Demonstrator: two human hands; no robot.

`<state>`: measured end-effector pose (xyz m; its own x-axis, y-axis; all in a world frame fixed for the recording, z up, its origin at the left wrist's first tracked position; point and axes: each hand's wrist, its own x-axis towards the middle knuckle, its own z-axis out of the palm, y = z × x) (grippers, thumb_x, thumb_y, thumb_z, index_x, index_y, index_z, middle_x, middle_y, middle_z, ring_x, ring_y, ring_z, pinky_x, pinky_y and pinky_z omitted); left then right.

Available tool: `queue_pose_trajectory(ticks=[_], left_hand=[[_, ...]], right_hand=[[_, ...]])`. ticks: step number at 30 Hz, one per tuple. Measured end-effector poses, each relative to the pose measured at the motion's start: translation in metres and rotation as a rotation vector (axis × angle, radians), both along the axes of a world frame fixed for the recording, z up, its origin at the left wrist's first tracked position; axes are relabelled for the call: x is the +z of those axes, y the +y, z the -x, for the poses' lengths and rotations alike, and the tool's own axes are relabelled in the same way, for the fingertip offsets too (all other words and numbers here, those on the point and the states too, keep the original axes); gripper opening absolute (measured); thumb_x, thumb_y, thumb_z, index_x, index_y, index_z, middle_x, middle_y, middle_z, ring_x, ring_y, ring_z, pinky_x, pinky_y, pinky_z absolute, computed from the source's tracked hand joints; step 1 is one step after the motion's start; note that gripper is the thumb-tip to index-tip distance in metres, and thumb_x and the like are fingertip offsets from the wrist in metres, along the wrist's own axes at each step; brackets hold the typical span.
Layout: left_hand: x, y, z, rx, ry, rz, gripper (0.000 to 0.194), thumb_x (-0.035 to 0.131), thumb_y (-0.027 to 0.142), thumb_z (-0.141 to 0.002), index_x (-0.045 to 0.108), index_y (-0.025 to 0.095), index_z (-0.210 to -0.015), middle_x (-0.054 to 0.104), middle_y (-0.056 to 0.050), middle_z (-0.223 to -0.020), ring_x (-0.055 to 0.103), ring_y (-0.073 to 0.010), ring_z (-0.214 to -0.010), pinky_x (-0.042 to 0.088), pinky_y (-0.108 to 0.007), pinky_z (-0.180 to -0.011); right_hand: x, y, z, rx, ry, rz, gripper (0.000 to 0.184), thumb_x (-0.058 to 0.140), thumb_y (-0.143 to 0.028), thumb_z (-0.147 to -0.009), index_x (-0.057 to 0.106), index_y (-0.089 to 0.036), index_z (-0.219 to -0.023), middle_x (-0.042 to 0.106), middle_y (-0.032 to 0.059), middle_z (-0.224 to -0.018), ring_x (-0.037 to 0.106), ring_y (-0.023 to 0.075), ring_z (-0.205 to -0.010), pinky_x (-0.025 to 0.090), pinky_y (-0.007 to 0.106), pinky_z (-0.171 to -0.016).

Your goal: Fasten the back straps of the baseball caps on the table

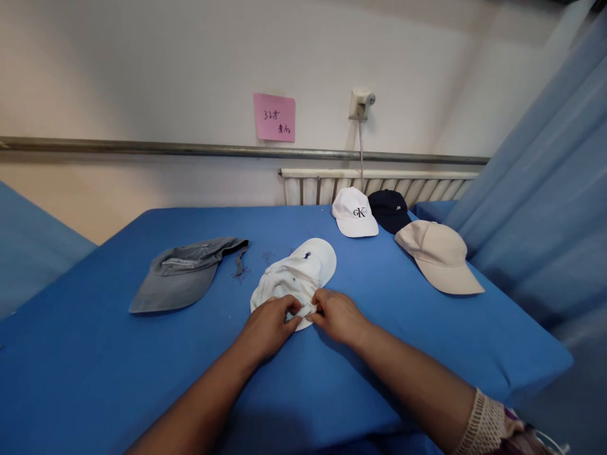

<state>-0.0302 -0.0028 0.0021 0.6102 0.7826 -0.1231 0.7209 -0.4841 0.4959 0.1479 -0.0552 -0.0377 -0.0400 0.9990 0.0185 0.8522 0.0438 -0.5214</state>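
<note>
A white baseball cap point(290, 273) with a small dark logo lies on the blue-covered table, its brim pointing away from me. My left hand point(272, 323) pinches the strap at the back of this cap from the left. From the right, my right hand point(337, 314) grips the other side of the same strap, close to its buckle. The fingers of both hands are closed, nearly meeting at the strap; the fingertips partly cover it.
A grey cap point(184, 272) with a loose strap lies to the left. A white cap with black letters point(355, 213), a navy cap point(389, 210) and a beige cap point(439, 253) sit to the right. A blue curtain point(545, 189) hangs beside the table point(118, 366); a radiator point(322, 188) stands behind.
</note>
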Motion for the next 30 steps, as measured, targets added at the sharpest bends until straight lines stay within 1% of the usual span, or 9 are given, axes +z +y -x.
queue_pose_trajectory(ticks=[4,7,10,14,19,24,27,30], left_hand=[[0.001,0.0,-0.001,-0.007,-0.023,0.003,0.018,0.054,0.028,-0.081,0.066,0.022,-0.094,0.071,-0.004,-0.094,0.063,-0.0221,-0.091,0.041,-0.029,-0.073],[0.0,0.0,-0.001,-0.024,-0.045,-0.016,0.014,0.054,0.03,-0.082,0.064,0.022,-0.086,0.069,-0.003,-0.087,0.061,-0.0222,-0.089,0.041,-0.029,-0.071],[-0.002,0.002,0.0,-0.031,-0.088,-0.009,0.016,0.052,0.033,-0.083,0.062,0.021,-0.083,0.066,-0.002,-0.079,0.06,-0.0209,-0.083,0.04,-0.028,-0.068],[-0.008,0.006,0.001,-0.007,-0.161,0.045,0.018,0.049,0.035,-0.085,0.059,0.02,-0.083,0.064,-0.001,-0.077,0.059,-0.0188,-0.076,0.04,-0.027,-0.064],[-0.015,0.01,0.0,0.066,-0.282,0.092,0.017,0.051,0.035,-0.084,0.056,0.02,-0.09,0.067,-0.001,-0.082,0.061,-0.0179,-0.076,0.043,-0.028,-0.067],[-0.014,0.009,0.0,0.139,-0.318,0.06,0.019,0.051,0.037,-0.084,0.054,0.02,-0.094,0.067,-0.001,-0.086,0.063,-0.0191,-0.079,0.046,-0.031,-0.072],[-0.013,0.008,0.0,0.169,-0.342,0.053,0.02,0.051,0.038,-0.085,0.053,0.021,-0.096,0.067,0.0,-0.086,0.063,-0.0184,-0.079,0.046,-0.031,-0.074],[-0.015,0.008,0.0,0.173,-0.38,0.04,0.022,0.05,0.04,-0.087,0.055,0.021,-0.096,0.067,0.0,-0.087,0.063,-0.0178,-0.081,0.046,-0.03,-0.076]], right_hand=[[0.0,0.0,-0.002,0.001,0.017,-0.005,0.02,0.066,-0.03,-0.084,0.059,-0.021,-0.101,0.07,0.0033,-0.095,0.063,0.0181,-0.085,0.037,0.027,-0.07],[0.001,0.0,-0.001,0.005,0.003,-0.008,0.016,0.063,-0.028,-0.086,0.059,-0.021,-0.1,0.07,0.0033,-0.094,0.063,0.0175,-0.083,0.037,0.027,-0.069],[0.004,0.0,0.001,-0.01,-0.046,-0.004,0.016,0.06,-0.029,-0.087,0.059,-0.02,-0.1,0.07,0.005,-0.095,0.063,0.0188,-0.084,0.036,0.028,-0.068],[0.006,0.004,0.006,-0.046,-0.085,0.003,0.015,0.058,-0.031,-0.088,0.059,-0.021,-0.099,0.07,0.0053,-0.093,0.064,0.0199,-0.083,0.036,0.028,-0.067],[0.001,0.006,0.011,-0.059,-0.13,-0.041,0.009,0.055,-0.026,-0.088,0.058,-0.021,-0.095,0.069,0.0062,-0.094,0.063,0.02,-0.083,0.036,0.029,-0.067],[-0.003,0.006,0.012,-0.079,-0.146,-0.088,0.009,0.052,-0.024,-0.089,0.056,-0.019,-0.095,0.068,0.0078,-0.094,0.062,0.02,-0.084,0.037,0.029,-0.069],[-0.003,0.007,0.011,-0.107,-0.122,-0.124,0.007,0.051,-0.024,-0.09,0.055,-0.019,-0.093,0.067,0.0068,-0.09,0.06,0.0191,-0.083,0.036,0.028,-0.069],[-0.004,0.008,0.009,-0.117,-0.1,-0.176,0.007,0.05,-0.025,-0.09,0.054,-0.02,-0.09,0.065,0.0053,-0.088,0.059,0.018,-0.082,0.035,0.027,-0.069]])
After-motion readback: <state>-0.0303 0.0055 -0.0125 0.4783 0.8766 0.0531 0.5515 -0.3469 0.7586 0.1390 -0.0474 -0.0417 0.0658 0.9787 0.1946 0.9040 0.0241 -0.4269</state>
